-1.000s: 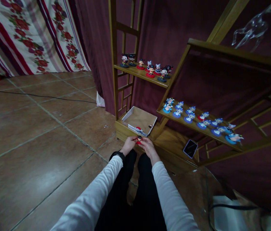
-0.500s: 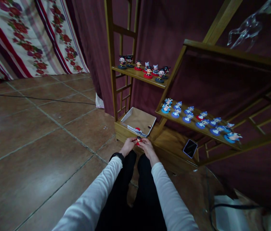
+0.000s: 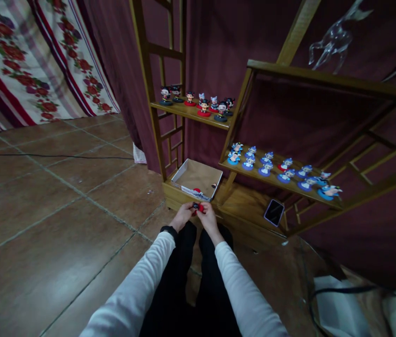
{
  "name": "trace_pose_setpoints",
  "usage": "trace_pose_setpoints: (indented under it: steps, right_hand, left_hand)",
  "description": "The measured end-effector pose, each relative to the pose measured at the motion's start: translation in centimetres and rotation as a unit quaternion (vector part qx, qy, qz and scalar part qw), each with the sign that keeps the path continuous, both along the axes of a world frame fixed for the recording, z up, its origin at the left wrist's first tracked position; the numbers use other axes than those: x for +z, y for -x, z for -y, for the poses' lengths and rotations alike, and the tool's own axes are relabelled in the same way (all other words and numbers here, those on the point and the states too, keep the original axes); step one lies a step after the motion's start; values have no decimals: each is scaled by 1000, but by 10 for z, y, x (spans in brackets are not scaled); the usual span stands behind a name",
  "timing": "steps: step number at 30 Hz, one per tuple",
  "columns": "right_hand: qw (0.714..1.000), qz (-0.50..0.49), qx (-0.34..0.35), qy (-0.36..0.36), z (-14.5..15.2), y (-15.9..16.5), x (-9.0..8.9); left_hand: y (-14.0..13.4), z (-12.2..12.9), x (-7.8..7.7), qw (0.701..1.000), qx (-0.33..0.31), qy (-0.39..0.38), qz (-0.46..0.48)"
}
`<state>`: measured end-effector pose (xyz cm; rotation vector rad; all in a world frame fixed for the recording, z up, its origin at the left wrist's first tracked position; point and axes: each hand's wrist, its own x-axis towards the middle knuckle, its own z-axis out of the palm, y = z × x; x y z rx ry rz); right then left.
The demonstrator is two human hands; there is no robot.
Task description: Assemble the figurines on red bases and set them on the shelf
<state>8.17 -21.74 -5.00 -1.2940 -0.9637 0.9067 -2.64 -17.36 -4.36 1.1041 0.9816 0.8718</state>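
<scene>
A small figurine [image 3: 196, 206] with a dark head and a red base is pinched between my two hands, just in front of the box. My left hand [image 3: 183, 215] grips it from the left, fingers closed. From the other side my right hand [image 3: 208, 218] has its fingers closed at the red part. The shallow cardboard box [image 3: 199, 172] stands on the low wooden ledge beyond my hands; a red piece [image 3: 197, 190] and a small dark-and-light piece [image 3: 214, 185] lie inside it. Fine details of the held figurine are too small to tell.
Several figurines on red and black bases [image 3: 204, 109] stand on the upper left shelf. More blue and white figurines [image 3: 267, 167] line the middle shelf [image 3: 226, 164]. A phone [image 3: 274, 212] lies on the bottom ledge. Above is a clear glass animal [image 3: 334, 40]. A cable [image 3: 53, 155] crosses the tiled floor.
The figurine has been turned in my hands, from upright and facing me to tilted with its red base to the right. My view has shifted slightly to the right.
</scene>
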Motion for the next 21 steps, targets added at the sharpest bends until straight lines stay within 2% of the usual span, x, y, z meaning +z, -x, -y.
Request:
trace_pose_setpoints:
  steps: [10,21]
  right_hand:
    - [998,54,-7,-2,7,1,5]
    - [1000,5,8,-7,1,-3,4]
  left_hand:
    - [1,-1,2,1000,-16,14,-1]
    - [1,2,6,1000,10,10,5]
